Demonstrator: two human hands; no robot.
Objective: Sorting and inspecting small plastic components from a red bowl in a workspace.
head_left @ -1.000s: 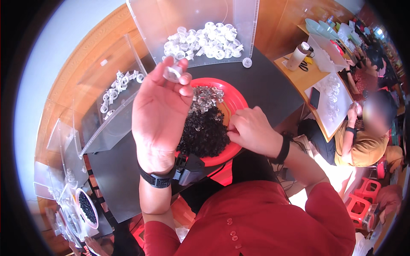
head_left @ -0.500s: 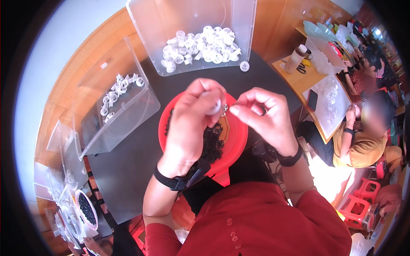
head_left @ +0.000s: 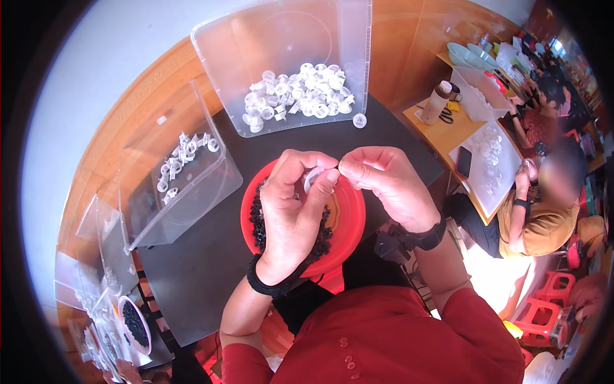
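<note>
Above a red basin [head_left: 353,233], both of my hands are close together. My left hand [head_left: 288,208] is closed around a white round plastic part [head_left: 313,179], mostly covered by the fingers. Thumb and forefinger of my right hand [head_left: 393,185] pinch right beside the left fingertips; what they hold, if anything, is too small to make out. Small black parts [head_left: 259,221] lie in the basin, partly hidden under my left hand. Beyond it, a clear plastic bin [head_left: 275,48] holds a heap of white round parts [head_left: 300,93].
A loose white part [head_left: 359,120] lies beside the bin on the dark table [head_left: 185,281]. Another clear bin [head_left: 224,176] with white pieces stands at left. Farther left is a bowl of black parts [head_left: 134,323]. At right, a co-worker [head_left: 537,224] sits by a wooden table [head_left: 412,116].
My left hand has turned, bringing its thumb and forefinger up to the right fingertips. The right fingers have closed into a pinch. The whole view has shifted slightly, with the table lower in it.
</note>
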